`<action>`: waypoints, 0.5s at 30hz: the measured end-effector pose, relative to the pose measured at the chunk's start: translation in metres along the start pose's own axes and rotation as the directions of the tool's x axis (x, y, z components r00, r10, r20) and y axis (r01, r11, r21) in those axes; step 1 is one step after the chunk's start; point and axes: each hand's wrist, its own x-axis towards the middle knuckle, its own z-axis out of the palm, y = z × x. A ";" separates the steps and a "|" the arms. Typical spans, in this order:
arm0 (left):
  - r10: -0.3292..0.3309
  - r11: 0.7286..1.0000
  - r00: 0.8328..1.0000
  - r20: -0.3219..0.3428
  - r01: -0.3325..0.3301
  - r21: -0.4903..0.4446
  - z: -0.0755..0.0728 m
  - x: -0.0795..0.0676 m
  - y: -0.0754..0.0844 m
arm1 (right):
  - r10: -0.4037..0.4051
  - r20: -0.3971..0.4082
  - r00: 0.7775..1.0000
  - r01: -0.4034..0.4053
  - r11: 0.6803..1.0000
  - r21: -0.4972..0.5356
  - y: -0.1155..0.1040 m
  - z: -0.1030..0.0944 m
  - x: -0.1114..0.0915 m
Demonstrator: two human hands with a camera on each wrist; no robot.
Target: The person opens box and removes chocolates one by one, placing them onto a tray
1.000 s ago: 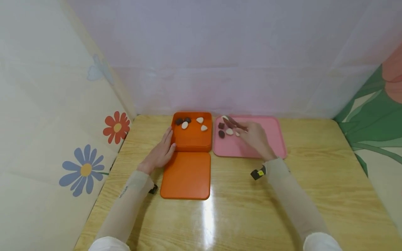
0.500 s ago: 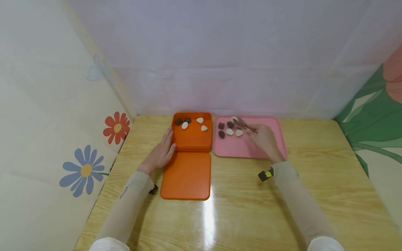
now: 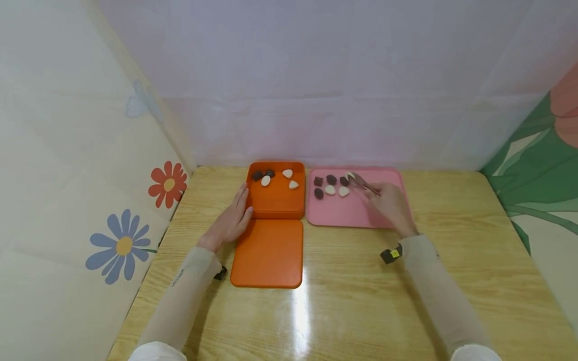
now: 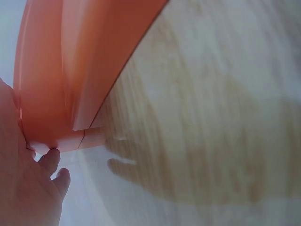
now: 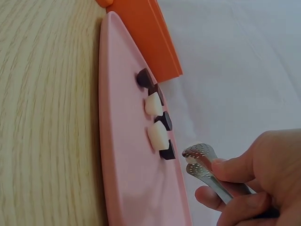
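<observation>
My right hand (image 3: 390,203) grips small metal tongs (image 5: 209,174) over the pink tray (image 3: 356,213). Between their perforated tips sits a white chocolate (image 5: 191,160), mostly covered by the metal. Just left of the tips, dark chocolates (image 3: 331,179) and white chocolates (image 3: 330,190) lie in two rows on the tray. My left hand (image 3: 230,220) rests with straight fingers against the left wall of the open orange box (image 3: 277,203). Inside that box, toward the back, lie several dark chocolates (image 3: 257,175) and white ones. In the left wrist view, fingertips touch the box wall (image 4: 42,113).
An orange lid (image 3: 267,255) lies flat in front of the box. The box and tray stand side by side on a wooden table (image 3: 352,296), near the pale cloth (image 3: 316,100) at the back. Flowered cloth (image 3: 124,245) hangs at the left.
My right hand has moved right across the tray, carrying the white chocolate in the tongs. Dark chocolates in the back row now show. My left hand has stayed on the box.
</observation>
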 end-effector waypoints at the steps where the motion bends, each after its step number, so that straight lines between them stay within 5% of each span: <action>1: 0.004 1.000 1.000 -0.008 -0.004 -0.014 0.000 0.000 0.000 | 0.003 -0.003 1.000 -0.003 1.000 0.003 0.002 0.000 0.000; 15: -0.030 0.999 0.999 0.015 0.030 0.016 -0.001 -0.001 0.004 | 0.040 0.000 0.999 -0.040 0.999 0.032 0.015 0.000 -0.004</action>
